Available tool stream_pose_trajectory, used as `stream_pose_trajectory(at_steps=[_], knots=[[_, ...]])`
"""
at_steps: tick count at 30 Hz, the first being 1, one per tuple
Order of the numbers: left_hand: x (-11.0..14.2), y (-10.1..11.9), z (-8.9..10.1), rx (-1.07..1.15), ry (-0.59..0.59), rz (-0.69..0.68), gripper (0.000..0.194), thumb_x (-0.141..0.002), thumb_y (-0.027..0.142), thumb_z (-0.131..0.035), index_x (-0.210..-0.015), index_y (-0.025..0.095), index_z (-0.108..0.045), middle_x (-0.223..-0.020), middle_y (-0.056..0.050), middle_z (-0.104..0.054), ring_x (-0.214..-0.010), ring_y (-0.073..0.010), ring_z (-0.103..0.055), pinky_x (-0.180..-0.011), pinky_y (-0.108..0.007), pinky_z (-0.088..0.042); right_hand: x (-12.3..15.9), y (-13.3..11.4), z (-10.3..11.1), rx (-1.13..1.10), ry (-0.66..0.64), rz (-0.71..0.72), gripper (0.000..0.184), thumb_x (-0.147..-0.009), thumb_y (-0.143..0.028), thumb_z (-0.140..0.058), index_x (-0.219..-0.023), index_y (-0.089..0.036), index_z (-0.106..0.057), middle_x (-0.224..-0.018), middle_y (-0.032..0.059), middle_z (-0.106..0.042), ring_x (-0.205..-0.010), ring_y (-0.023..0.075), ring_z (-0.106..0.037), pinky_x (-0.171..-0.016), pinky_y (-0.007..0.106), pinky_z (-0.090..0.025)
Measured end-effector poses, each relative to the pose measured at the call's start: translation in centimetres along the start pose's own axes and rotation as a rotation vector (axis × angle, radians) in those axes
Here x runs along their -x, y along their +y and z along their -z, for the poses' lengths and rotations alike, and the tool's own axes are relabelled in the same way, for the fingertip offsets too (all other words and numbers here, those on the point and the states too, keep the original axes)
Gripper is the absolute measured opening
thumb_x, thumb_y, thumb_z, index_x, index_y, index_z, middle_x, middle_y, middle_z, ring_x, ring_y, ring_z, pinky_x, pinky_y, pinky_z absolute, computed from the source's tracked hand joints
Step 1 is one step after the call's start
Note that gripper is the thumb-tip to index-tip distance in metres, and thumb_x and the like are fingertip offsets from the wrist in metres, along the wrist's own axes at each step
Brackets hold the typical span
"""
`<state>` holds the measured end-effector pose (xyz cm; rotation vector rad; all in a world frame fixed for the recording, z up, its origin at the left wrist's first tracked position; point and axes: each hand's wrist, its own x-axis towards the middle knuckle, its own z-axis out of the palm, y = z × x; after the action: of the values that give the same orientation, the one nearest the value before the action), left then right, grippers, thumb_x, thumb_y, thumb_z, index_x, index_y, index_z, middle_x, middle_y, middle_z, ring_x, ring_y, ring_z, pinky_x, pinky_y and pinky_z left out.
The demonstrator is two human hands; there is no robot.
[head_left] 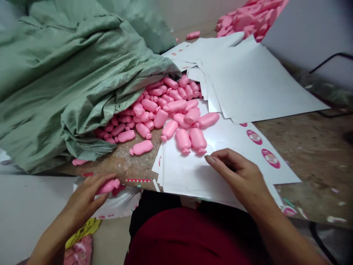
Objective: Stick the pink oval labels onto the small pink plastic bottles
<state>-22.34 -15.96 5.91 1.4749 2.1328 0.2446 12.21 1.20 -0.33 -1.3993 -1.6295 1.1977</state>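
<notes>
At the table's front edge, my left hand (82,202) is closed around a pink sausage-shaped piece (108,186) with a knobbed end. My right hand (239,173) hovers over white sheets (182,176), thumb and forefinger drawn together. Whether a small thing sits between those fingertips I cannot make out. Just beyond them, two pink pieces (198,140) lie side by side on the paper. A heap of similar pieces (160,101) spills from a green woven sack (82,66). Pink oval stickers (254,137) show on a sheet to the right.
Large blank white sheets (253,77) overlap at the back right. Behind them rises another pink pile (248,22). Below the table's left edge hangs an open clear plastic bag (127,202), near a yellow-and-pink package (79,246). A black wire (331,60) is at far right.
</notes>
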Motion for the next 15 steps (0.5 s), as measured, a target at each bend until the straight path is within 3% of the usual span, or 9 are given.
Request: stream_pose_trajectory(at_steps=[2, 5, 8, 10, 15], knots=[[-0.9, 0.8, 0.1, -0.137, 0.152, -0.035, 0.046, -0.081, 0.05, -0.063, -0.12, 0.026, -0.069, -0.124, -0.009, -0.069, -0.115, -0.0339, -0.06, -0.104, -0.048, -0.043, 0.3, 0.1, -0.4, 0.064, -0.011, 0.034, 0.032, -0.081, -0.056, -0.065, -0.077, -0.024, -0.065, -0.061, -0.002, -0.053, -0.057, 0.0148, -0.046, -0.056, 0.028, -0.035], [-4.6, 4.5, -1.4, -0.183, 0.267, -0.159, 0.043, -0.09, 0.046, -0.054, -0.124, 0.023, -0.067, -0.126, -0.012, -0.067, -0.117, -0.0328, -0.058, -0.104, -0.046, -0.041, 0.7, 0.0, -0.7, 0.167, -0.069, 0.089, 0.029, -0.085, -0.054, -0.062, -0.083, -0.025, -0.067, -0.06, -0.0019, -0.055, -0.056, 0.0156, -0.047, -0.056, 0.028, -0.035], [-9.0, 8.0, -3.3, -0.318, 0.247, -0.266, 0.045, -0.094, 0.04, -0.048, -0.133, 0.021, -0.063, -0.13, -0.014, -0.065, -0.12, -0.0359, -0.054, -0.103, -0.049, -0.038, 0.8, -0.1, -0.1, 0.218, -0.087, 0.086, 0.03, -0.089, -0.053, -0.058, -0.086, -0.024, -0.067, -0.057, -0.0027, -0.053, -0.054, 0.015, -0.047, -0.055, 0.028, -0.034], [-11.1, 9.2, -3.9, -0.435, 0.214, -0.279, 0.048, -0.095, 0.037, -0.046, -0.138, 0.021, -0.059, -0.127, -0.015, -0.067, -0.115, -0.0387, -0.054, -0.099, -0.052, -0.039, 0.8, -0.1, 0.6, 0.235, -0.051, 0.06, 0.031, -0.09, -0.053, -0.056, -0.087, -0.024, -0.067, -0.055, -0.0037, -0.049, -0.052, 0.0142, -0.045, -0.053, 0.028, -0.033], [-11.7, 9.9, -2.9, -0.519, 0.151, -0.268, 0.053, -0.09, 0.028, -0.051, -0.141, 0.016, -0.054, -0.121, -0.018, -0.068, -0.114, -0.0395, -0.055, -0.095, -0.049, -0.042, 1.3, 0.4, 1.9, 0.239, -0.04, 0.01, 0.03, -0.087, -0.051, -0.059, -0.085, -0.023, -0.068, -0.056, -0.0045, -0.049, -0.052, 0.0128, -0.043, -0.052, 0.027, -0.031]])
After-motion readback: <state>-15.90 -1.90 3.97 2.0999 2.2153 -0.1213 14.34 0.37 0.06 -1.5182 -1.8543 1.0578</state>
